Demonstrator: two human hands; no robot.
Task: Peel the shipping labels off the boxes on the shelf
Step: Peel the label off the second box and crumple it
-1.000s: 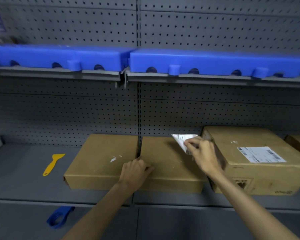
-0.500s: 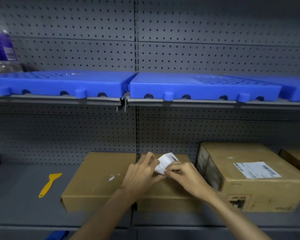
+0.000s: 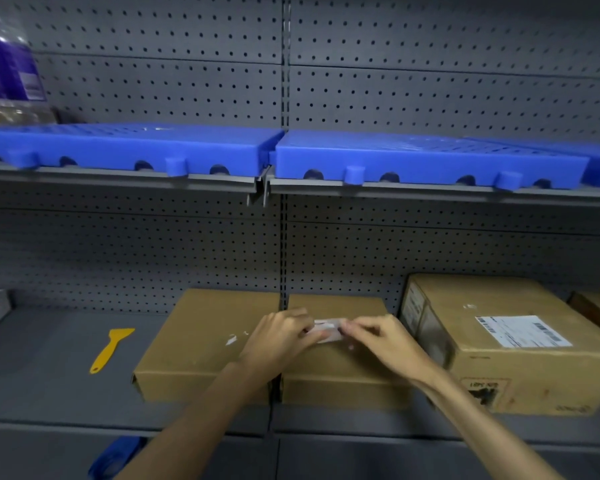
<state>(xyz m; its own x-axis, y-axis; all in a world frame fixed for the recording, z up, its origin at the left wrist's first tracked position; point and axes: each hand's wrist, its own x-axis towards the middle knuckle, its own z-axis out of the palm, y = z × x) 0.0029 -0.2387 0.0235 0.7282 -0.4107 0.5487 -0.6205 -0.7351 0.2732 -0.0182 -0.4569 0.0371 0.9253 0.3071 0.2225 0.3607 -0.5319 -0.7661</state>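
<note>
Both hands pinch the peeled label (image 3: 327, 330) above the middle box (image 3: 340, 362): left hand (image 3: 280, 337) grip clamped on one end, right hand (image 3: 383, 341) on the other.

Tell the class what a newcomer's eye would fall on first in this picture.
Two bright blue trays line the upper shelf. Below, at centre, the left hand and right hand pinch a peeled white label above the middle box. The right box keeps its label; a yellow scraper lies left.
</note>
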